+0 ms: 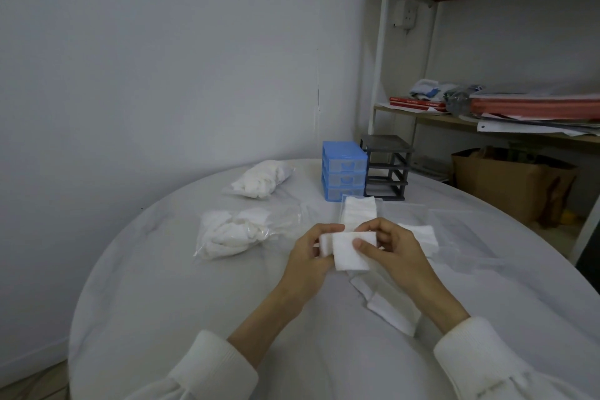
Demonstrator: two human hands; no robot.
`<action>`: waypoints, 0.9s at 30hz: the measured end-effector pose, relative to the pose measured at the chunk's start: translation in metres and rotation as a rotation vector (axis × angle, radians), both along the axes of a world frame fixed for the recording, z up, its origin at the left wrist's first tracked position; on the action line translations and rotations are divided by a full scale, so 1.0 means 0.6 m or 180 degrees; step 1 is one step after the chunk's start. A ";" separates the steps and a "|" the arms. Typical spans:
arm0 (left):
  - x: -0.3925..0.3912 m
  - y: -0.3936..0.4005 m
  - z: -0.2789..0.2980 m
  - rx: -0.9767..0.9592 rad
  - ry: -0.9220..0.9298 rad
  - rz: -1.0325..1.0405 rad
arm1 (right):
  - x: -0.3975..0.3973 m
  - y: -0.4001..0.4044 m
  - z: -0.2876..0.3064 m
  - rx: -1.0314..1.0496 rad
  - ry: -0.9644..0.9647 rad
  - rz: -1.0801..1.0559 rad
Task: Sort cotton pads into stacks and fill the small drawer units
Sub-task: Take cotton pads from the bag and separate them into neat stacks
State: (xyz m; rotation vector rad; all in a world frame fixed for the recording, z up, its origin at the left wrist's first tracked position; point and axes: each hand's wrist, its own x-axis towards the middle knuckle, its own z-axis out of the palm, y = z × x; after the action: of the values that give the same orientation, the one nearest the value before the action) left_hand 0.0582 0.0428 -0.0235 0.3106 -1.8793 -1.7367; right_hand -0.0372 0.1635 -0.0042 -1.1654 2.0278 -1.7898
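Round table [162, 302], white cloth — contents as seen from beside the person.

Held: a small stack of cotton pads [349, 252], above the table's middle. The left hand [310, 256] gripped its left end with curled fingers; the right hand [394, 248] pinched its right side, thumb on the top pad.

Far edge: a blue drawer unit [344, 170], three drawers pushed in, contents not discernible; touching its right side, a dark drawer frame [386, 166], its slots open.

Just in front of the blue unit: a clear drawer [358, 209] holding a pile of white pads. To its right, a clear tray [406, 211]; more pads [422, 235] lay near it.

Near edge, right of centre: loose pads [393, 308], overlapping.

Left side: two clear bags — bag one [263, 178] toward the far edge, bag two [233, 232] nearer, both stuffed with white cotton.
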 end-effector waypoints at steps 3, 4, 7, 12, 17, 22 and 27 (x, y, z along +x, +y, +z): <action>0.002 0.006 0.007 -0.0063 0.0084 -0.0259 | -0.003 -0.001 -0.004 -0.0120 0.0037 -0.0134; 0.003 0.009 0.009 -0.0052 0.0105 -0.0301 | -0.003 -0.001 -0.005 -0.0134 0.0029 -0.0192; 0.006 0.015 0.017 0.0039 0.0075 -0.0340 | -0.002 -0.001 -0.004 -0.0143 0.0033 -0.0330; 0.005 0.015 0.029 0.0396 -0.0126 -0.0309 | 0.002 0.000 -0.001 -0.0159 0.0142 -0.0417; 0.009 0.020 0.029 0.0376 -0.0056 -0.0318 | 0.004 0.002 0.000 -0.0180 0.0253 -0.0464; 0.010 0.020 0.021 0.0172 0.0041 -0.0360 | 0.007 0.002 0.001 -0.0210 0.0365 -0.0452; 0.010 0.018 0.019 0.0097 0.0064 -0.0363 | 0.010 0.003 0.002 -0.0228 0.0428 -0.0485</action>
State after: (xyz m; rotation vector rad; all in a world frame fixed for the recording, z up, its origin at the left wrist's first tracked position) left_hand 0.0640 0.0539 -0.0121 0.2002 -1.8906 -1.8379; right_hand -0.0311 0.1653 -0.0028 -1.2112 2.1989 -1.9170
